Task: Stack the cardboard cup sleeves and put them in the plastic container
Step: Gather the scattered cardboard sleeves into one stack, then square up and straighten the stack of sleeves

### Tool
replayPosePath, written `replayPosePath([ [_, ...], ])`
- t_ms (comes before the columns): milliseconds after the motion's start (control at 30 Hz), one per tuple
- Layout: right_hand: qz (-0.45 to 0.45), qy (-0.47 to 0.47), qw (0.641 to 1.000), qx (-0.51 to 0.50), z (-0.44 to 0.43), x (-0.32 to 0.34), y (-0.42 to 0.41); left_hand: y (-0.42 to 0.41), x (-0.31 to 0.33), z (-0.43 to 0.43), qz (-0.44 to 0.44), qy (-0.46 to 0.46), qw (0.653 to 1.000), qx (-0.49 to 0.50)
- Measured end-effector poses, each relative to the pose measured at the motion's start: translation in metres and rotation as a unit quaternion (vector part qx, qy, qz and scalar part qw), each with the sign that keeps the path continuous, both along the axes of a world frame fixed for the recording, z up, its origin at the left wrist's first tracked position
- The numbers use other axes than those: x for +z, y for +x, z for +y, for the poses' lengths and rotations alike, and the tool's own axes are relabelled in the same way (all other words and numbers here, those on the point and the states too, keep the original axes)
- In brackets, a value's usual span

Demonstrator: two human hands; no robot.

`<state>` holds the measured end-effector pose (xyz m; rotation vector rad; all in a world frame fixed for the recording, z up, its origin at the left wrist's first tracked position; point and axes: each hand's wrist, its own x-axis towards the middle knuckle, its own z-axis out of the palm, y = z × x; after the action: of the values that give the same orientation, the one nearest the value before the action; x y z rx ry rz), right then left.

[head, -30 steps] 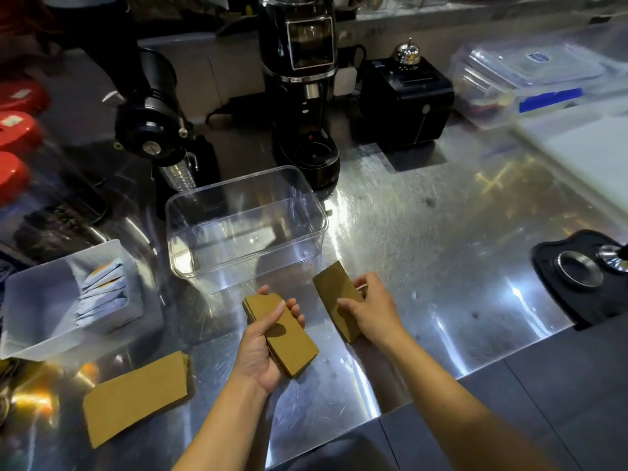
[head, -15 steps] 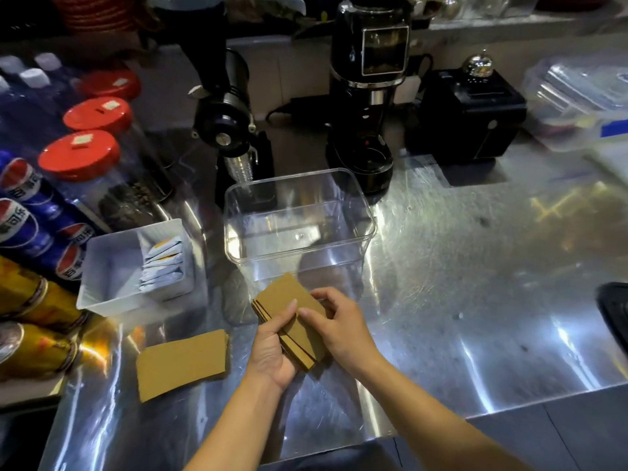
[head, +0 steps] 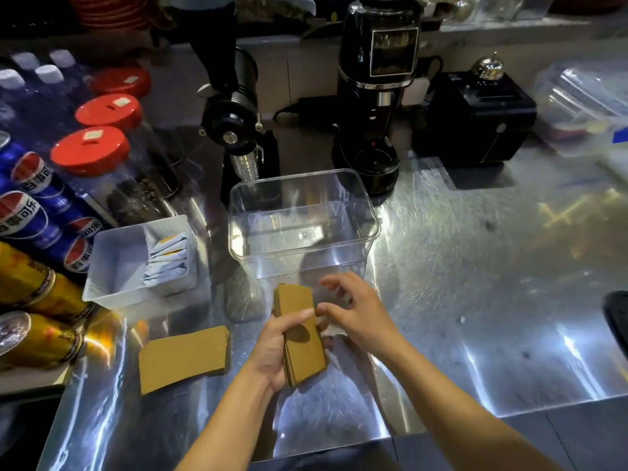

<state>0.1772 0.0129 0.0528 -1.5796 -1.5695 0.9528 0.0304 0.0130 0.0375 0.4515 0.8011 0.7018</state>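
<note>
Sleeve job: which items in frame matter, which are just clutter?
In play:
- sleeve stack, gripped in left hand
- right hand, open beside it
- second sleeve pile on the counter
- clear container

Clutter:
- grinders
- sachet tray
- red-lidded jars
- cans

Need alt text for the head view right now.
Left hand grips a stack of cardboard sleeves over a steel counter, right hand open beside it. An empty clear container stands just behind; more sleeves lie at left.
</note>
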Motion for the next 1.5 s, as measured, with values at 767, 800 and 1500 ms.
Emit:
replayPosePath([
  [767,0.266,-0.052,0.959,-0.086,-0.022,-0.052,0.047,0.027,-0.035,-0.005,0.223,0.209,0.944,0.123],
  [800,0.284,-0.049,0.952,-0.1,-0.024,-0.056,0.042,0.032,-0.037,-0.007,0.199,0.198,0.951,0.13],
  [1500,0.263,-0.001,0.944,-0.197,-0.016,-0.07,0.032,0.055,-0.042,-0.015,0.337,0.285,0.875,0.199],
])
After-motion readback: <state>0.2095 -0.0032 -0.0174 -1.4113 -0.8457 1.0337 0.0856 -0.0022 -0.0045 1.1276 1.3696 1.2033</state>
